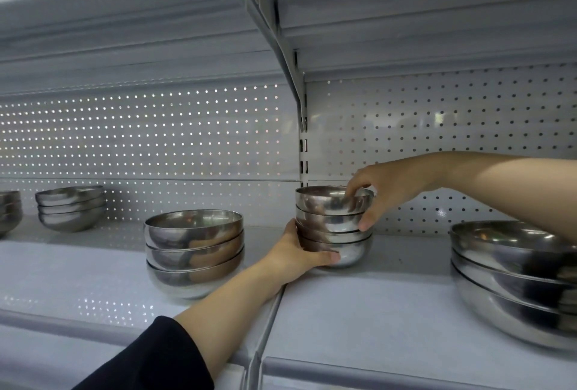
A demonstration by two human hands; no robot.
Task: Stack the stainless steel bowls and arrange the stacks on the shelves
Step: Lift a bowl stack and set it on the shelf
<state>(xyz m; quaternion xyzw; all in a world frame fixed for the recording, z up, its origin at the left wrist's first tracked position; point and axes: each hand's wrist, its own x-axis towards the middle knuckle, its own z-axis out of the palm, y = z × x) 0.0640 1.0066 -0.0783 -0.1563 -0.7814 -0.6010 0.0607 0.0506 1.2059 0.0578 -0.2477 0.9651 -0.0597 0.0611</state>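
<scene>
A: Stainless steel, four bowls deep as far as I can count: the small stack (334, 227) stands on the shelf (359, 321), just right of the seam between the two shelf boards and in front of the slotted upright (303, 152)

B: And the hands?

A: Both on it. The left hand (299, 252) curls round the bottom bowl from the left side, thumb along its front. The right hand (379, 189) pinches the upper bowls, fingers dipped inside the top rim and thumb down the outer wall

B: So is it placed or not?

A: It looks to be resting on the board, though I cannot be sure the base bears its full weight. I judge this stack to be at the setting-down or straightening step

B: How much of the job is done?

A: A fair share. A medium stack (193, 252) of three sits just to the left, a shallower stack (71, 207) stands further left by the perforated back panel (140, 133), and another shows at the left edge (9, 210). A large stack (512, 283) sits well to the right

B: What is left?

A: Letting go here, I would say; no loose bowls show in view, and the upper shelf (125, 30) is seen only from beneath
</scene>
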